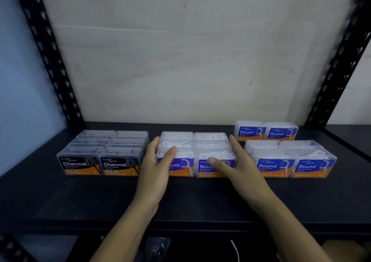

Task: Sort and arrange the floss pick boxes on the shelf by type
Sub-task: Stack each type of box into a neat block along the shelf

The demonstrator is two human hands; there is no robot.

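Observation:
Three groups of clear floss pick boxes stand on the black shelf (60, 197). Black-labelled Charcoal boxes (100, 153) form two columns at the left. Purple-labelled Smooth boxes (195, 143) sit in the middle in two columns. Blue-labelled Round boxes (291, 157) stand at the right, with two more Round boxes (266, 131) behind them near the wall. My left hand (158, 163) presses flat against the left side of the Smooth block, thumb across a front label. My right hand (234, 161) presses the block's right side, thumb over the other front label.
Black perforated uprights rise at the left (50, 61) and right (339, 65) of the shelf. A pale wall (190, 51) closes the back. Below the shelf's front edge lie a clear plastic bag (158, 247) and a thin white cord (235, 249).

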